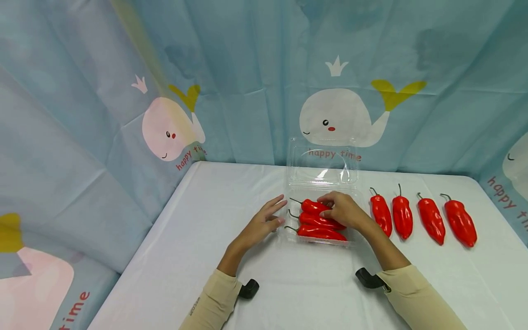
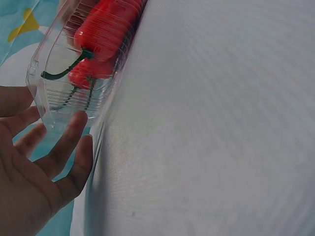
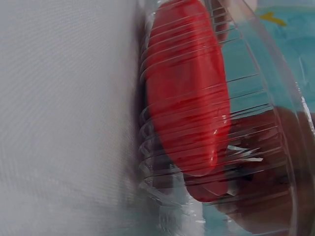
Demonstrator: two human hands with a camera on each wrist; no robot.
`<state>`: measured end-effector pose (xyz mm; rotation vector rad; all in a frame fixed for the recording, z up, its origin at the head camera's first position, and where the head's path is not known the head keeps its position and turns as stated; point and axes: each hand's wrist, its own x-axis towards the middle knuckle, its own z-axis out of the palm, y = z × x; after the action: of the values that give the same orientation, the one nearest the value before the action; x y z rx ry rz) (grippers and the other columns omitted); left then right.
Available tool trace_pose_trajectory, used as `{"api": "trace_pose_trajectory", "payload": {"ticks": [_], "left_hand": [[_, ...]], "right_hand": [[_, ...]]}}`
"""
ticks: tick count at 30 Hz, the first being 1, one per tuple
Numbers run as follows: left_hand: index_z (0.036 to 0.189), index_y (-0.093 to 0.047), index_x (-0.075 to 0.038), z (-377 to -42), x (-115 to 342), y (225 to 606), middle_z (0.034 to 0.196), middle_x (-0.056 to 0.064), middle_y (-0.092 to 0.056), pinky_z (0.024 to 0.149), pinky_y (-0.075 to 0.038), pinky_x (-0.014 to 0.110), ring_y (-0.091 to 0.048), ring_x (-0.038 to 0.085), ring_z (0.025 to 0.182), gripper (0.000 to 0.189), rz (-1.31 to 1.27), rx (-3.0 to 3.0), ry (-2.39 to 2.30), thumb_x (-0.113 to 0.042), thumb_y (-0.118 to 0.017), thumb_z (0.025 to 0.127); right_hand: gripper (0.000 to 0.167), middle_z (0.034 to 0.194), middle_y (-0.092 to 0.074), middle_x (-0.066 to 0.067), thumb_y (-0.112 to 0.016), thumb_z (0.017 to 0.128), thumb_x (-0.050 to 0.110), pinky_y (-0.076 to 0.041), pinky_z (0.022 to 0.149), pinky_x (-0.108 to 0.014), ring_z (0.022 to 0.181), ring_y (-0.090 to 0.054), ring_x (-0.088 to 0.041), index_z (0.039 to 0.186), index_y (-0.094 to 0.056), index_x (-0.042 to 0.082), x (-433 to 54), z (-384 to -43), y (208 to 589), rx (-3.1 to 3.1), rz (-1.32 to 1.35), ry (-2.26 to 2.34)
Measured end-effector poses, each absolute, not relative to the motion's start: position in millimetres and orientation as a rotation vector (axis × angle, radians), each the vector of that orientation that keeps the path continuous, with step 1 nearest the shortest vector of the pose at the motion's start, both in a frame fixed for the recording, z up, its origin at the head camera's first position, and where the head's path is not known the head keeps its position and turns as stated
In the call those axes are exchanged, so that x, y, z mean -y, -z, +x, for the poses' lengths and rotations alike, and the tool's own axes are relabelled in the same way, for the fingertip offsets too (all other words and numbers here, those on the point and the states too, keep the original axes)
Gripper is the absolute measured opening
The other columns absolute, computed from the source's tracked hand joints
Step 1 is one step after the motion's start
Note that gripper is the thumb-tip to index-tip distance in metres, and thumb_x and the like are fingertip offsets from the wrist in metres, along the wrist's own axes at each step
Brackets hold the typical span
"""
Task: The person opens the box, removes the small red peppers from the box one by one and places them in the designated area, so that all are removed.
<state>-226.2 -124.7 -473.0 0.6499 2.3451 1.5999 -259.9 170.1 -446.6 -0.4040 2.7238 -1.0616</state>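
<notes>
Three red peppers lie side by side in a clear plastic clamshell container, stems to the left. My right hand reaches into it and grips the farthest pepper, thumb on the near side and fingers on the far side. The middle pepper and the nearest pepper lie in front of it. At the container's left end is my left hand, its fingers spread. In the left wrist view, the left fingertips are right at the clear wall. The right wrist view shows the nearest pepper through the ribbed side.
The clear lid stands raised at the back, against a blue whale-print curtain. Several more red peppers lie in a row to the right on the white tablecloth.
</notes>
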Motion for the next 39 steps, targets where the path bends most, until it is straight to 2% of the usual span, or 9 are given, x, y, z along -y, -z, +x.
{"api": "trace_pose_trajectory", "payload": {"ticks": [7,13,20,27,33,39], "left_hand": [[0.165,-0.039,-0.011,-225.2,125.5,470.9,0.177,0.0,-0.022,0.103,-0.056,0.05,-0.063,0.036,0.131,0.059,0.635,-2.344,-1.604,-0.015,-0.056,0.109],[0.164,-0.04,-0.01,-226.0,126.1,473.5,0.177,0.004,-0.022,0.1,-0.056,0.044,-0.063,0.035,0.13,0.058,0.64,-2.344,-1.605,-0.016,-0.056,0.109],[0.164,-0.04,-0.011,-227.0,125.4,473.3,0.176,-0.001,-0.023,0.099,-0.055,0.04,-0.063,0.033,0.129,0.058,0.632,-2.347,-1.604,-0.017,-0.056,0.108],[0.165,-0.04,-0.011,-227.1,125.0,473.0,0.177,-0.002,-0.023,0.101,-0.056,0.044,-0.063,0.034,0.13,0.059,0.631,-2.351,-1.597,-0.016,-0.056,0.108],[0.164,-0.04,-0.01,-227.7,125.2,474.0,0.177,0.0,-0.022,0.103,-0.056,0.051,-0.062,0.036,0.13,0.058,0.643,-2.344,-1.607,-0.014,-0.055,0.109],[0.164,-0.04,-0.009,-227.4,124.7,474.1,0.177,0.001,-0.022,0.102,-0.056,0.048,-0.062,0.036,0.131,0.058,0.647,-2.351,-1.602,-0.015,-0.055,0.109]], "right_hand": [[0.049,0.122,-0.071,-0.017,-0.08,0.093,0.01,-0.06,0.093,-0.048,0.108,-0.065,-0.031,0.14,-0.067,0.002,-172.7,-256.9,441.7,-2.763,-0.448,1.115],[0.053,0.125,-0.071,-0.018,-0.081,0.093,0.013,-0.063,0.09,-0.047,0.113,-0.066,-0.035,0.143,-0.065,0.004,-173.2,-251.9,437.5,-2.773,-0.418,1.171],[0.056,0.124,-0.072,-0.018,-0.081,0.092,0.017,-0.064,0.086,-0.047,0.114,-0.067,-0.037,0.144,-0.064,0.006,-173.9,-243.8,427.9,-2.792,-0.392,1.248],[0.061,0.123,-0.071,-0.018,-0.082,0.091,0.022,-0.065,0.081,-0.045,0.112,-0.067,-0.037,0.146,-0.061,0.006,-177.1,-235.4,417.4,-2.798,-0.331,1.315],[0.061,0.12,-0.071,-0.018,-0.081,0.093,0.022,-0.065,0.078,-0.041,0.112,-0.067,-0.037,0.148,-0.059,0.005,-184.3,-228.1,411.3,-2.798,-0.382,1.362],[0.065,0.118,-0.072,-0.015,-0.08,0.093,0.023,-0.065,0.08,-0.04,0.11,-0.068,-0.035,0.151,-0.056,0.007,-195.0,-218.6,407.0,-2.782,-0.393,1.39]]}}
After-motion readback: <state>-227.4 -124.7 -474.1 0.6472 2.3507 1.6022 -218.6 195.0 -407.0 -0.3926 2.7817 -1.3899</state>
